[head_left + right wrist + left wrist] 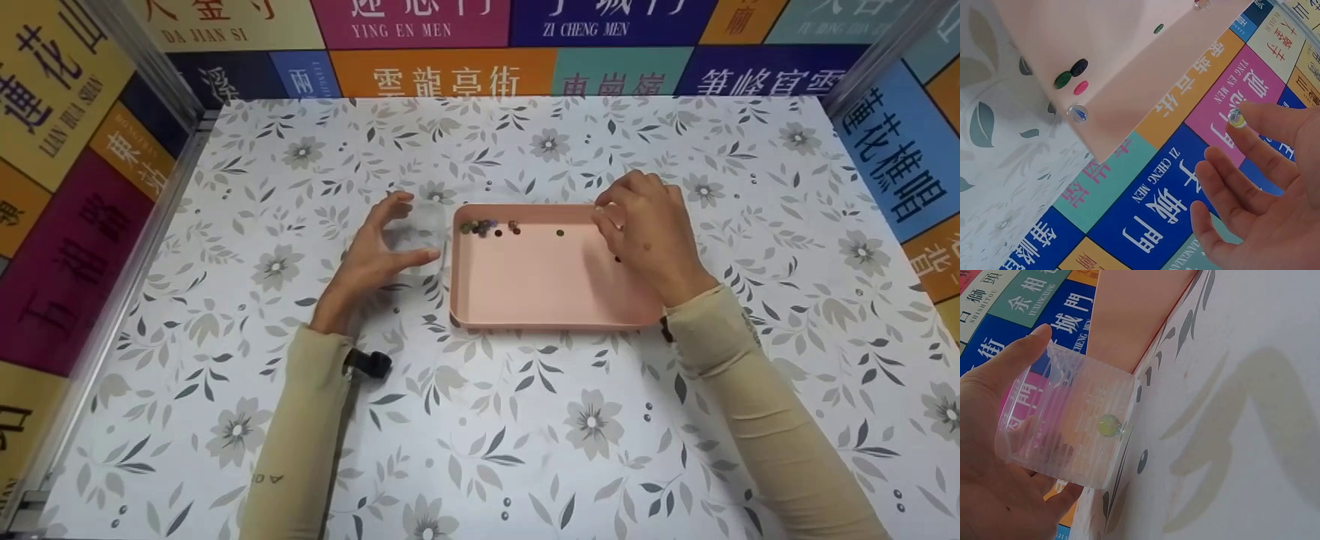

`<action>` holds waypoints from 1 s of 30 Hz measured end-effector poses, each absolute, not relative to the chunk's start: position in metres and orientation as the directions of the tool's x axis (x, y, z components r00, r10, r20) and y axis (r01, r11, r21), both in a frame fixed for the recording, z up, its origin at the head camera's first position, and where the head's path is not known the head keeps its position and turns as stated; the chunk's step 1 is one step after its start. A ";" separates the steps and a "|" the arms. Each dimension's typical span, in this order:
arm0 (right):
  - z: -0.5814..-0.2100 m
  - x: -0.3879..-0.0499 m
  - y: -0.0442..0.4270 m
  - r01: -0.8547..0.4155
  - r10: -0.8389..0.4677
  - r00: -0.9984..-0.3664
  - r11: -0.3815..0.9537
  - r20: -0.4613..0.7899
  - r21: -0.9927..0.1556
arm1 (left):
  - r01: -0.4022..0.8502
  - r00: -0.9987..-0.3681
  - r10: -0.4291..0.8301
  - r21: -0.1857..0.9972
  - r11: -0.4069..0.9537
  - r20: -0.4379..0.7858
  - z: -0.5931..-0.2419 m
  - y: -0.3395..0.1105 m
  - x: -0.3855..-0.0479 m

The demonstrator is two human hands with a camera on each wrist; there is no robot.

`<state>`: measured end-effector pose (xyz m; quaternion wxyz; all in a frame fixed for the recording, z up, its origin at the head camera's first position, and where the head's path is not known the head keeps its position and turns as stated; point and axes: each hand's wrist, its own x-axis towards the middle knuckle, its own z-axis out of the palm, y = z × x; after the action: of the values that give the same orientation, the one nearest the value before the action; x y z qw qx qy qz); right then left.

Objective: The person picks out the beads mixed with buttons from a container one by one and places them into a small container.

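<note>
My left hand [366, 251] holds a clear plastic container [1067, 419], thumb on one side and fingers on the other. Through its wall a yellow-green marble [1109, 426] shows in the left wrist view. Just to the right lies a pink tray [540, 285]. Above the tray's right side, my right hand [651, 232] pinches a clear glass marble [1237, 118] with a coloured core between thumb and index finger; the other fingers are loosely bent. Several marbles [480, 227] cluster in the tray's far left corner.
Small flat beads lie spread in the tray, among them a green one [1062, 80], a dark one [1079, 67] and a pink one [1081, 88]. A clear marble [1077, 114] sits by the tray wall. Panels with printed characters [450, 75] border the flower-patterned table [450, 450].
</note>
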<state>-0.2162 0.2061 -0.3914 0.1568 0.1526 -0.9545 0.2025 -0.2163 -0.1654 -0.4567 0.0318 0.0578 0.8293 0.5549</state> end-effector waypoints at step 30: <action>-0.392 -0.212 0.192 -0.388 -0.261 -0.892 0.861 0.369 -0.328 | 0.046 -0.992 0.127 0.934 0.353 0.001 -0.456 -0.164 -0.214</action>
<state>-0.2116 0.1915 -0.3923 0.1579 0.1707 -0.9516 0.2008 -0.2140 -0.1645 -0.4557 0.0358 0.0528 0.8218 0.5662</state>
